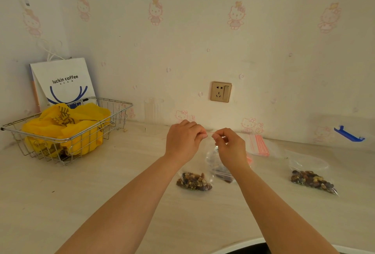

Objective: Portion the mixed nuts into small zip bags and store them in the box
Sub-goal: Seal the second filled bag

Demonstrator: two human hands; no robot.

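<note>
Both hands are raised over the middle of the table, pinching the red-striped top edge of a small clear zip bag. My left hand (pixel 183 140) pinches its left end, my right hand (pixel 230 146) its right end. The bag of mixed nuts (pixel 193 180) hangs below the hands, its lower part showing brown nuts. Behind my right wrist lies a larger clear bag of nuts (pixel 220 169), partly hidden. Another filled zip bag (pixel 311 179) lies flat at the right. A stack of empty zip bags (pixel 260 145) with red strips lies near the wall.
A wire basket (pixel 113 119) holding a yellow plastic bag (pixel 65 128) stands at the left, with a white paper coffee bag (pixel 63 81) behind it. A wall socket (pixel 221 91) sits above the table. A clear box with a blue clip (pixel 348 134) stands far right.
</note>
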